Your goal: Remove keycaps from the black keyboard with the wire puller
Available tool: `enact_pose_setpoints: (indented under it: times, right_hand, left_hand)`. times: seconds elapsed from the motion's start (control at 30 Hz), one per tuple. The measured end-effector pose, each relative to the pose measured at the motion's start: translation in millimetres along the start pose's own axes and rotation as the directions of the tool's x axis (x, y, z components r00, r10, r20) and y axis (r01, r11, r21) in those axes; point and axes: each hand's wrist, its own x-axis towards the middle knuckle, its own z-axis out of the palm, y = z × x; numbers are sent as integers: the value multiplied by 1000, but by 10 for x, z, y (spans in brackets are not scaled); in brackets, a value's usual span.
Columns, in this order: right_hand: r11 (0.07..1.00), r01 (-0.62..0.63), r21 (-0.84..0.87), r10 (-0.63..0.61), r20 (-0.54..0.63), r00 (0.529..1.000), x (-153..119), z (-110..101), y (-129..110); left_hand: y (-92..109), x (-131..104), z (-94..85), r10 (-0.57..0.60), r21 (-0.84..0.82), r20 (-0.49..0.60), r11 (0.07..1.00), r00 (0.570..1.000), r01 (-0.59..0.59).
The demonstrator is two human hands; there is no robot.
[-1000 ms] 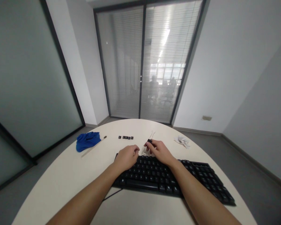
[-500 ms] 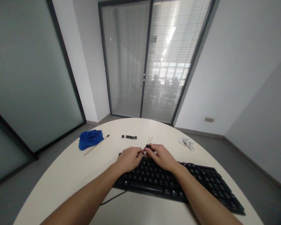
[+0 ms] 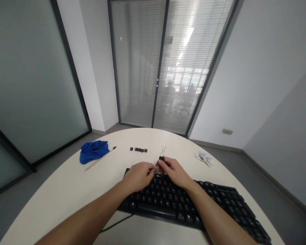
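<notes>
Both hands have drawn closer over the keyboard (image 3: 183, 200): the right hand (image 3: 173, 172) pinches the binder clip (image 3: 162, 158), its wire handles up, while the left hand (image 3: 139, 176), loosely curled and holding nothing I can see, steadies the top key row.

1. I can read no text, brand, number or sign anywhere in my view.
2. The black keyboard (image 3: 183, 200) has pale key legends, too small and blurred for me to make out.
3. The loose keycaps (image 3: 138, 149) show nothing legible.
</notes>
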Motion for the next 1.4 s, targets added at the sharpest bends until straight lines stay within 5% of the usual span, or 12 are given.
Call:
enact_pose_setpoints:
  times: [0.3, 0.5, 0.7, 1.4]
  right_hand:
    - [999, 27, 29, -28, 45, 999, -12, 5, -20]
    - [978, 58, -199, -68, -43, 997, -17, 17, -41]
    - [941, 126, -315, -103, 88, 991, -71, 28, -116]
    - [992, 79, -96, -71, 88, 994, -40, 5, -117]
  left_hand:
    - [-14, 4, 30, -27, 34, -1, 999, 1000, 27]
    - [-16, 1, 35, -35, 61, -21, 997, 999, 37]
    - [-34, 2, 62, -23, 36, -20, 999, 1000, 24]
    - [-6, 1, -19, 37, -128, 72, 991, 997, -28]
